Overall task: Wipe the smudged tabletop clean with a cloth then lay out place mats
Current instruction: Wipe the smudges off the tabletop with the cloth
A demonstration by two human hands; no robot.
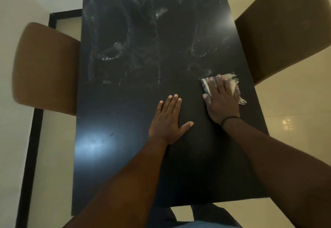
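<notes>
A long black tabletop (125, 156) runs away from me. White smudges (111, 52) cover its middle and far half, in rings and streaks. A pale folded cloth (206, 84) with a frayed fringe lies near the table's right edge. My right hand (222, 98) presses flat on the cloth, fingers straight, right beside the nearest smudge. My left hand (168, 118) rests flat on the bare dark surface to the left of it, fingers straight and together. No place mats are in view.
A brown upholstered chair (44, 70) stands at the table's left side and another brown chair (283, 30) at the right side. Pale glossy floor tiles (293, 120) surround the table. A black strip (30, 156) runs along the floor at left.
</notes>
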